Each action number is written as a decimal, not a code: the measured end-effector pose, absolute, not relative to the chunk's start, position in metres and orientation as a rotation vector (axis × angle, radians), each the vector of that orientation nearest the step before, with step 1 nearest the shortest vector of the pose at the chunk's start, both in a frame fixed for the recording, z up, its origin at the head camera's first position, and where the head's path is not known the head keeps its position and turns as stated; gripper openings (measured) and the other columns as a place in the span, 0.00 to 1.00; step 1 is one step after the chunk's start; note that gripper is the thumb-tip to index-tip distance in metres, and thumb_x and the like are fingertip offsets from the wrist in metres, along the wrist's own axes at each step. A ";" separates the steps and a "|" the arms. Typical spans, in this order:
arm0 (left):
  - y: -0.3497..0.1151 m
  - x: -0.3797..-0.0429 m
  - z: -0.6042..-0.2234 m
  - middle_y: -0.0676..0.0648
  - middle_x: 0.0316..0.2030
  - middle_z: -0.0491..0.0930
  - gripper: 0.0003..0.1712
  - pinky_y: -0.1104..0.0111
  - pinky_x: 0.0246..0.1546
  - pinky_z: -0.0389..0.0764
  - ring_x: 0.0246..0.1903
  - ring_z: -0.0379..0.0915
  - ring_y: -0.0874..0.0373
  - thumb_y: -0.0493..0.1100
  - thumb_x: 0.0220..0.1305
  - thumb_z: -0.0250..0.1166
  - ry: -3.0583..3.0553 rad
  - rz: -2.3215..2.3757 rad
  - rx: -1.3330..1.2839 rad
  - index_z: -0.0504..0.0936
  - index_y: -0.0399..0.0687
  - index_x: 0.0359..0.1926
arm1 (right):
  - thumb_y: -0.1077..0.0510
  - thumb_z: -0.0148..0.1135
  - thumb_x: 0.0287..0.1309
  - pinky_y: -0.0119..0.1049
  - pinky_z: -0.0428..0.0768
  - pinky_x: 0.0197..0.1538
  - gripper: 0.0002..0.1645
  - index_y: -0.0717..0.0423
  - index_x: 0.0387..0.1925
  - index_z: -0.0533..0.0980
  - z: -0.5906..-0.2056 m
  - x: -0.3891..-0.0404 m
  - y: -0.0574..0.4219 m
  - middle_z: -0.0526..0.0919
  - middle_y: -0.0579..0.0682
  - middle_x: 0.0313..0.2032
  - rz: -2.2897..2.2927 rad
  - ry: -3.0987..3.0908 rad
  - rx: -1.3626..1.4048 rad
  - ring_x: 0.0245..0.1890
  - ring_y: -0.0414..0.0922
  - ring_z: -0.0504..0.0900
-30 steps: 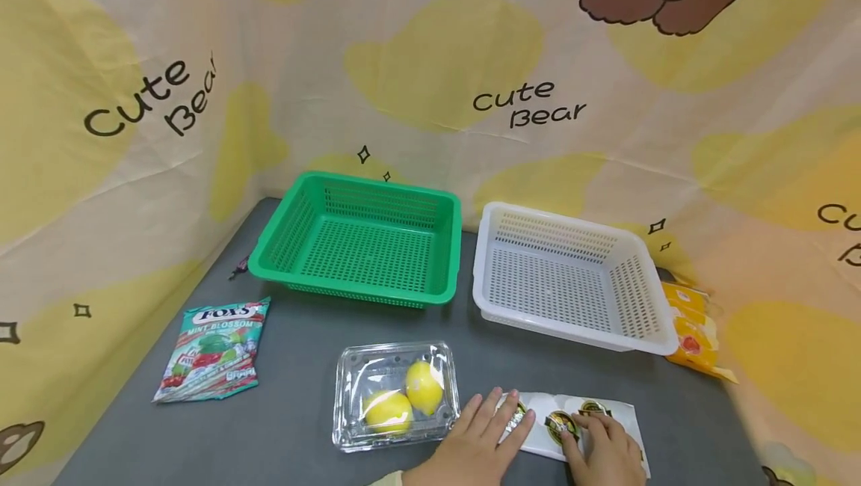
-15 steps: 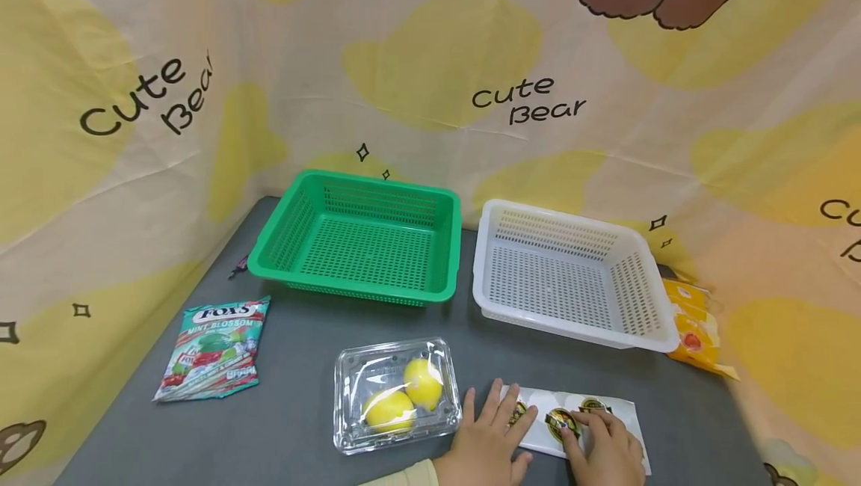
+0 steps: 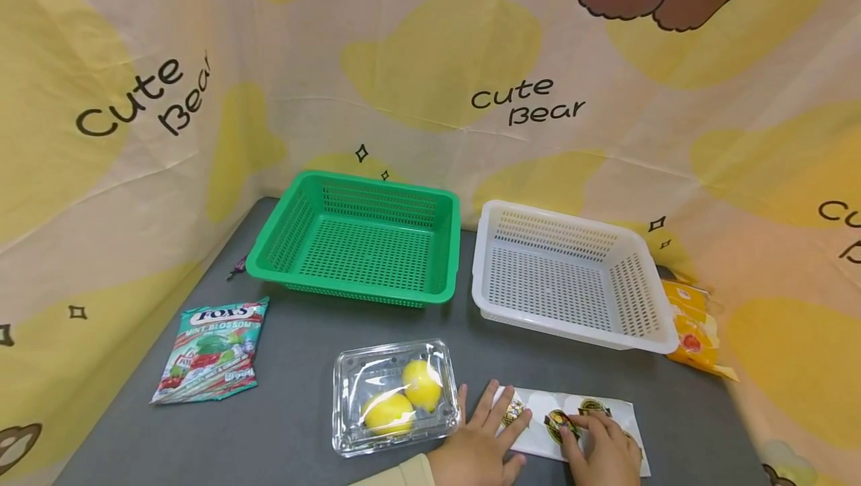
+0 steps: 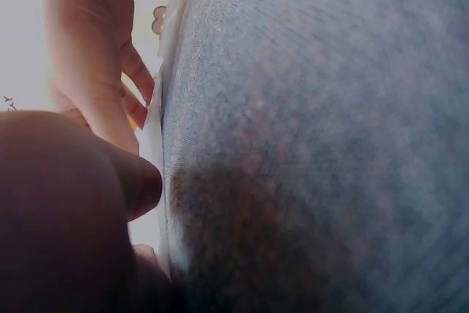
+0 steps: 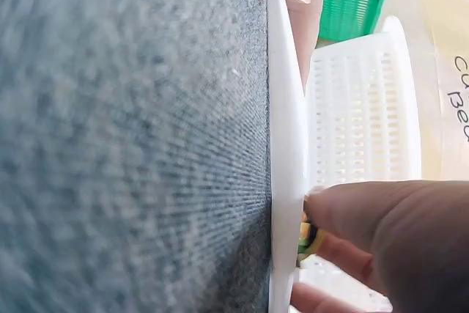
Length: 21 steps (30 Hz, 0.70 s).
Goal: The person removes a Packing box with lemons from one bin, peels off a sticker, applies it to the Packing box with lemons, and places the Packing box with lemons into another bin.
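A white sheet of round stickers [image 3: 541,402] lies on the grey table near its front edge, to the right of a clear plastic box [image 3: 356,374] with two lemons [image 3: 389,414] inside. My left hand [image 3: 474,447], fingers straight and spread, rests on the left end of the sheet. The thumb and index finger of my right hand [image 3: 605,450] pinch a black, gold and green sticker [image 3: 555,426] mid-sheet. From the right wrist view, this sticker [image 5: 308,241] stands up off the white backing [image 5: 286,152] between the fingers. Part of another sticker shows beside my left fingers.
Behind stand a green basket [image 3: 363,247] and a white basket [image 3: 548,284], side by side. A Fox's candy bag [image 3: 214,351] lies at left. An orange packet [image 3: 693,329] sits right of the white basket. A patterned cloth hangs around the table.
My left hand's fingers have spread wider on the sheet, and more of the left sleeve shows. The right hand stays at the same sticker with little visible movement.
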<state>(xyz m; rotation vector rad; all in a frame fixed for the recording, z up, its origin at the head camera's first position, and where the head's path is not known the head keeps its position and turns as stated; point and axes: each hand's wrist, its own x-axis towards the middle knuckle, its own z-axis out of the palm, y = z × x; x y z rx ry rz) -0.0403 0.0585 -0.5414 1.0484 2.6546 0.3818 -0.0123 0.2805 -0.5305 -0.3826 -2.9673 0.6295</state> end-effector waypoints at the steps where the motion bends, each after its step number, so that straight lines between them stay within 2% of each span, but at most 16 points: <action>1: 0.058 -0.040 -0.541 0.48 0.85 0.41 0.37 0.31 0.71 0.50 0.83 0.32 0.45 0.69 0.83 0.40 2.657 0.365 1.048 0.53 0.68 0.86 | 0.52 0.72 0.64 0.71 0.62 0.62 0.16 0.61 0.46 0.86 -0.530 -0.012 0.280 0.81 0.70 0.58 0.634 -2.952 -0.371 0.59 0.75 0.74; 5: 0.058 -0.040 -0.538 0.48 0.85 0.41 0.38 0.30 0.71 0.49 0.83 0.32 0.45 0.69 0.83 0.40 2.638 0.374 1.039 0.53 0.68 0.86 | 0.54 0.72 0.65 0.71 0.64 0.62 0.11 0.59 0.41 0.87 -0.530 -0.011 0.277 0.83 0.69 0.57 0.676 -2.885 -0.357 0.57 0.71 0.79; 9: 0.058 -0.040 -0.536 0.48 0.85 0.41 0.38 0.30 0.71 0.48 0.83 0.31 0.45 0.69 0.82 0.41 2.630 0.394 1.025 0.54 0.68 0.85 | 0.56 0.72 0.64 0.71 0.64 0.61 0.08 0.58 0.37 0.88 -0.530 -0.009 0.275 0.83 0.69 0.56 0.716 -2.836 -0.370 0.56 0.71 0.79; 21: 0.060 -0.042 -0.547 0.49 0.85 0.41 0.39 0.31 0.72 0.48 0.83 0.32 0.46 0.71 0.81 0.41 2.661 0.373 1.040 0.52 0.70 0.86 | 0.63 0.73 0.62 0.66 0.72 0.59 0.03 0.59 0.33 0.87 -0.532 -0.008 0.275 0.86 0.66 0.52 0.850 -2.670 -0.350 0.56 0.69 0.81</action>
